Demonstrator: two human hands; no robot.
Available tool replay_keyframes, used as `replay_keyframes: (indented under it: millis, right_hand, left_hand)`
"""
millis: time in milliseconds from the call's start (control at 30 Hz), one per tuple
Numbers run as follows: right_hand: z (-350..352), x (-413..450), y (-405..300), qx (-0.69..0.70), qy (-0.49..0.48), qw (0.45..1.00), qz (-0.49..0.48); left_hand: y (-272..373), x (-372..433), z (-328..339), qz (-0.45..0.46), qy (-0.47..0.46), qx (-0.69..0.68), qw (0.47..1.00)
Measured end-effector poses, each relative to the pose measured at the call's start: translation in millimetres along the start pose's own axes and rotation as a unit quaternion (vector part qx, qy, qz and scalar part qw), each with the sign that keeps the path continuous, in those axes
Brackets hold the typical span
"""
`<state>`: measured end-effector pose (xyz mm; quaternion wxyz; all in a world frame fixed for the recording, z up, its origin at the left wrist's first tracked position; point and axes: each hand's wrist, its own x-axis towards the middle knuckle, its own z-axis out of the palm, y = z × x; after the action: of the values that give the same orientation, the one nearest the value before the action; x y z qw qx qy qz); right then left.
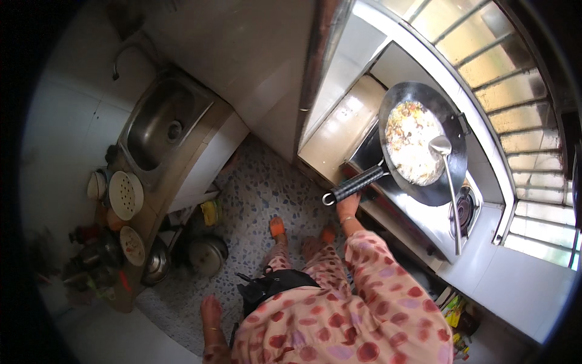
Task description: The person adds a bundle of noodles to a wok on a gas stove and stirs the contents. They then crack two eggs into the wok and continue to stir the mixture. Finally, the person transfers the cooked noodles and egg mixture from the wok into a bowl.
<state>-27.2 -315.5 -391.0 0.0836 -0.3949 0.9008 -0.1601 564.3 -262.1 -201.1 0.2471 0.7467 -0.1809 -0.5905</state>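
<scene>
My right hand (348, 208) reaches to the front of the gas stove (406, 221), just under the black wok handle (359, 183). Its fingers are partly hidden by that handle, so what they touch does not show. A black wok (456, 113) sits on the stove, holding a pale, bubbling food mixture (411, 141) with yellow and brown bits. A long-handled metal ladle (450, 191) leans in the wok, its handle crossing the rim towards me. My left hand (211, 311) hangs low by my side, away from any object; its finger posture is unclear.
On the left counter are a steel sink (152, 129), a white perforated colander (126, 195) and a bowl with scraps (132, 245). A lidded pot (208, 256) stands on the speckled floor (268, 186). A second burner (464, 209) lies beside the wok, near a barred window (523, 109).
</scene>
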Motion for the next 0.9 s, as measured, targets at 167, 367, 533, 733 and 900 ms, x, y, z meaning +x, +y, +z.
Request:
replay_keyframes:
  millis: [167,367,533,733,900]
  right_hand:
    - [3.5,10.6,-51.4,0.115,-0.02,0.992,-0.049]
    - [-52.0,30.9,-117.6,0.367,-0.286,0.885,0.03]
    - [-43.7,6.5,-119.9,0.716,-0.304,0.601,0.183]
    - [-136.0,-45.1,-166.2,0.832,-0.311,0.39,0.243]
    - [-172.1,-61.7,-187.0,0.826,-0.37,0.383,0.187]
  left_hand:
    - [15.2,6.7,-9.4,-0.063,0.013,-0.055,0.996]
    - [23.0,14.1,-14.1,-0.075,0.032,-0.078,0.994]
    - [53.9,30.8,6.6,-0.047,-0.053,-0.072,0.995]
    - [71.7,53.9,23.6,-0.035,-0.107,-0.069,0.991]
    - [106.6,64.0,47.8,0.038,-0.178,-0.059,0.982]
